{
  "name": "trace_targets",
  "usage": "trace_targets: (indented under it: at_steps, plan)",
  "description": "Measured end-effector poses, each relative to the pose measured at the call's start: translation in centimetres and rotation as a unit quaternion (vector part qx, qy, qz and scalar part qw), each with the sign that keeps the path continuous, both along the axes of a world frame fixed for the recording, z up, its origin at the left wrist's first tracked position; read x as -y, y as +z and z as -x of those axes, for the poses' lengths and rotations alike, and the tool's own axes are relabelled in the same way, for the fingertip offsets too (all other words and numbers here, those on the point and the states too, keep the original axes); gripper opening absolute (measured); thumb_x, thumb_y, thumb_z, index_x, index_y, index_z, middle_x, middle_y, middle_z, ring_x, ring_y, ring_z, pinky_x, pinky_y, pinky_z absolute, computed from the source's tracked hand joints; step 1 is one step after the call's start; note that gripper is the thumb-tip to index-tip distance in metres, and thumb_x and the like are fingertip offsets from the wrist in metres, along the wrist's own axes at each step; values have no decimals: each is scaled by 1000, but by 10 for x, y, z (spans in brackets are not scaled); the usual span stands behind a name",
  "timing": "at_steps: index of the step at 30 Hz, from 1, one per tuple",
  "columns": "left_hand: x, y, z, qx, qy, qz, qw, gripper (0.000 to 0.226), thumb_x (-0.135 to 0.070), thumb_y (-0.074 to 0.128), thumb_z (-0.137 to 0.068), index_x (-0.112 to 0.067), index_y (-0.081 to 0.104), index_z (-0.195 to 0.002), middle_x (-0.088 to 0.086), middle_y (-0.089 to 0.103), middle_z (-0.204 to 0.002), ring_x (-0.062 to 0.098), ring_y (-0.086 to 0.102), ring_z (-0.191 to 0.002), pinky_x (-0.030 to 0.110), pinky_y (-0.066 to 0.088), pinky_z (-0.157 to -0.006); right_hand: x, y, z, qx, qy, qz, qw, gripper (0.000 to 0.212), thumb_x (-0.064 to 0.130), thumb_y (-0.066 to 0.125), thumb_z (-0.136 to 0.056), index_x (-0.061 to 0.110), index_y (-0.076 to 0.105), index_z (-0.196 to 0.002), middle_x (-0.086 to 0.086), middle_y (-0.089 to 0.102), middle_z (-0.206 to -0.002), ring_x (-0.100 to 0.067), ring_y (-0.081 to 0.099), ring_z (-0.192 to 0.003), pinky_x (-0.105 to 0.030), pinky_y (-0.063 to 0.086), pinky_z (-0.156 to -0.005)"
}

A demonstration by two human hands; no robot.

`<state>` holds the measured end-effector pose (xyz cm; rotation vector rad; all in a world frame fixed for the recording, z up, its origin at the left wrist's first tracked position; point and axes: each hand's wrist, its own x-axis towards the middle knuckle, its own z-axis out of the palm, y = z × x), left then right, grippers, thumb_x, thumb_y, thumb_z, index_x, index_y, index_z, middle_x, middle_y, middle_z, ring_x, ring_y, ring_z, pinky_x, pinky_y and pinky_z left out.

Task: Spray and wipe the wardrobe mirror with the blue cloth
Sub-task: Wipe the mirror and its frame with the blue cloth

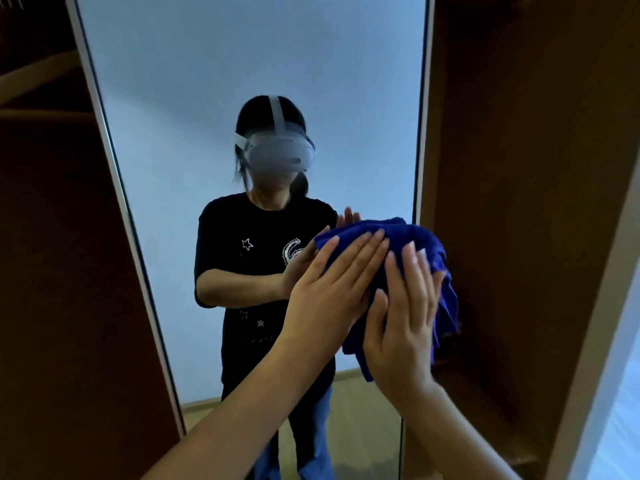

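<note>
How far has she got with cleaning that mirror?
No spray bottle is in view, so spraying looks finished, though I can't confirm it. Wiping is under way: the left hand and right hand press the bunched blue cloth flat against the tall wardrobe mirror near its right edge. The remaining glass probably still needs wiping.

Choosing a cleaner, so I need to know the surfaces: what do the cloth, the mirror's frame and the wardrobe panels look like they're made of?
Blue cloth: soft, matte, slightly fuzzy fabric, bunched in folds; probably microfibre or terry. Mirror: smooth reflective glass. Its frame: thin, pale strip with a dull sheen, perhaps metal or plastic. Wardrobe panels: dark brown, matte, likely wood or laminate; grain too dim to tell.
</note>
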<state>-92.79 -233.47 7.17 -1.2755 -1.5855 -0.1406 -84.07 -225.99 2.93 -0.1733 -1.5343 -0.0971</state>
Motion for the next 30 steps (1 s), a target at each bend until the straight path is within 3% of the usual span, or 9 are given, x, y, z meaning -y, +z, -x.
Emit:
trace_targets:
  at_steps: [4,8,12,16,19,23,27,30]
  plan:
    - [5,5,-2,-14,26,31,999,66,-27,34,-98,-13,5,-155,1,5,-163,13,5,-150,39,6,-120,11,-26,13,73,71,79,992,52,18,33,-104,6,15,-151,-9,14,-160,-27,15,-149,-43,16,-121]
    - [11,16,5,-21,1,61,998,65,-28,43,-97,-14,15,-155,0,13,-162,12,11,-149,38,11,-120,-8,-11,16,90,43,184,978,53,37,23,-105,23,9,-155,-6,4,-163,-21,3,-151,-28,1,-121]
    - [23,21,7,-20,-20,47,998,63,-26,46,-98,-15,20,-154,0,19,-161,12,15,-148,41,17,-120,-25,1,16,137,-49,170,975,62,53,25,-100,32,4,-155,-6,-4,-163,-25,-4,-150,-41,-8,-120]
    - [60,15,11,51,-70,-40,995,53,-24,50,-97,-17,38,-148,6,26,-158,20,19,-148,50,19,-119,-28,6,17,156,-84,157,972,69,65,22,-95,35,5,-154,-5,-6,-163,-26,-8,-150,-45,-11,-119]
    - [104,11,33,79,-29,-205,975,49,-23,49,-97,-10,44,-143,15,29,-156,30,22,-147,53,13,-119,-28,9,17,170,-101,156,968,71,69,23,-93,38,4,-153,-2,-10,-163,-26,-12,-149,-47,-14,-117]
    - [146,12,64,203,10,-352,914,55,-26,42,-99,-4,29,-148,22,15,-158,34,11,-148,51,15,-120,-27,19,20,183,-113,133,967,70,70,22,-92,42,0,-152,1,-10,-163,-23,-16,-148,-48,-17,-116]
    - [154,9,74,299,0,-351,887,65,-39,33,-101,-10,7,-154,12,7,-162,25,11,-149,22,17,-114,-25,49,24,185,-118,78,972,71,69,30,-92,39,10,-153,-6,1,-163,-21,-15,-148,-45,-20,-116]
    - [151,4,76,358,-68,-312,877,66,-39,31,-104,-17,-4,-154,2,11,-162,11,19,-146,23,24,-111,-21,74,28,182,-118,74,973,71,68,30,-93,36,13,-154,-9,0,-163,-29,-9,-149,-49,-16,-116]
